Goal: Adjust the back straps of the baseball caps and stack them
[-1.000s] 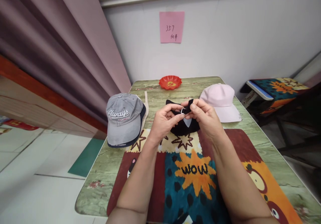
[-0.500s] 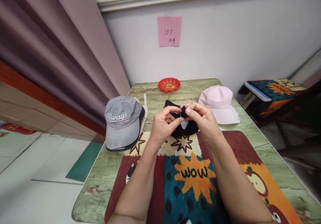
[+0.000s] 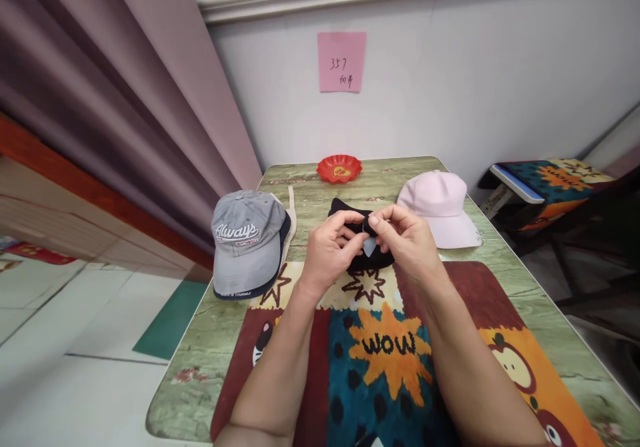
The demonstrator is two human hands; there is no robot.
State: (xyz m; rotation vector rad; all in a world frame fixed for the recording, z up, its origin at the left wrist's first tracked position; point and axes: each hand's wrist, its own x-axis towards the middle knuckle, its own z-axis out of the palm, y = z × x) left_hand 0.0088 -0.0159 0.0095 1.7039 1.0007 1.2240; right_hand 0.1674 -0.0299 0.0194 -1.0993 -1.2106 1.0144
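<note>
Two-handed hold on the strap (image 3: 370, 227) of a black cap (image 3: 367, 262), placed mid-table (image 3: 183, 397) between a gray cap (image 3: 245, 237) and a pink cap (image 3: 435, 197), which apparently stand aside to leave working room. The left hand (image 3: 326, 252) and right hand (image 3: 409, 239) each pinch the strap, thumb against forefinger, their grips side by side, probably to steady so small a band. Whether the black cap is lifted cannot be told.

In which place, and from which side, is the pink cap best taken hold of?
The pink cap is probably best pinched by its brim, from the near right side: it sits upright, and the brim juts out that way beyond the rounded crown.
</note>
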